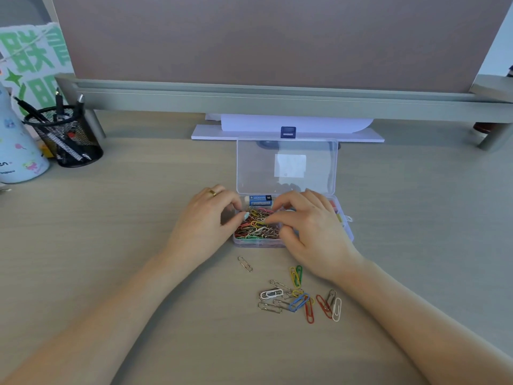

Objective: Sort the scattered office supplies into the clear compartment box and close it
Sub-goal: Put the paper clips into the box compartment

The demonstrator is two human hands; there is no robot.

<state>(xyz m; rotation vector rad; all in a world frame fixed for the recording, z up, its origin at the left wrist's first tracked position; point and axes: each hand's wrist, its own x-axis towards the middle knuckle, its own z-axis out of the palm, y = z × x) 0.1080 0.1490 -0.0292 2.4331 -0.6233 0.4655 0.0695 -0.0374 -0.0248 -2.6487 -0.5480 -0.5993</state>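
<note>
In the middle of the bench [138, 218], seen from the head camera, we find the clear compartment box [288, 240] with its lid [287, 165] swung up and back toward the far side. Our left hand [206, 218] sits at the box's left wall, fingers curled, thumb and forefinger reaching into the heap of coloured paper clips [256, 225] in the left compartment; whether they actually pinch a clip we cannot tell. Our right hand [311, 226] lies over the box's right half, fingers bent down onto the same heap, and it hides most of the right compartments, where only a strip of pink and yellow shows. A blue-labelled eraser [259, 200] lies in the far compartment, partly covered by fingertips. On the near side, loose clips [299, 298] lie scattered on the bench, with one silver clip [245, 263] apart to their left. Open bench spreads wide to left and right of the box. At the far left stand a mesh pen cup [66, 137] and a bottle [19, 151], cut off by the frame edge. A grey shelf rail [277, 101] bounds the far side.
</note>
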